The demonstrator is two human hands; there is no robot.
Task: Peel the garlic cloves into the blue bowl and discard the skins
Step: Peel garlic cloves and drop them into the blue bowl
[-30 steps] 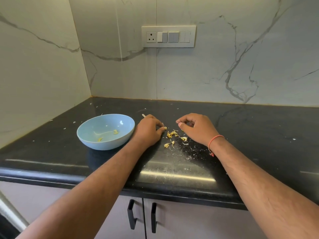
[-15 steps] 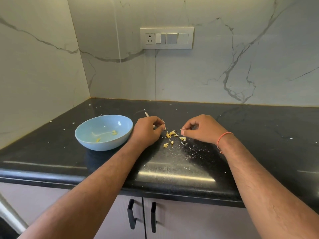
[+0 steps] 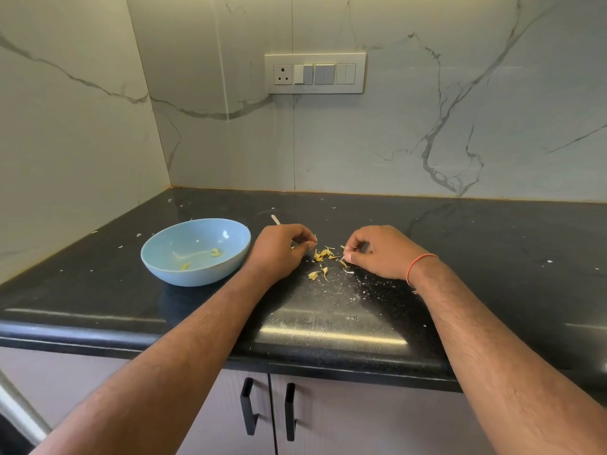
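Note:
A light blue bowl (image 3: 196, 251) sits on the black countertop (image 3: 492, 257) at the left, with a few yellowish scraps inside. My left hand (image 3: 279, 251) rests just right of the bowl, fingers curled round a small thin stick whose white end pokes out behind the knuckles. A small heap of yellowish garlic skins (image 3: 325, 261) lies between my hands. My right hand (image 3: 377, 251) rests to the right of the heap, thumb and forefinger pinching a small pale bit of skin. No whole clove is plainly visible.
White crumbs and flecks are scattered over the countertop in front of the skins. Marble walls meet in a corner at the back left, with a switch panel (image 3: 315, 73) above. Cabinet doors with black handles (image 3: 269, 408) lie below the counter's front edge.
My right hand has turned and come down beside the skin heap, its fingertips now pinching a bit of skin. The left hand stays beside the bowl, almost unmoved.

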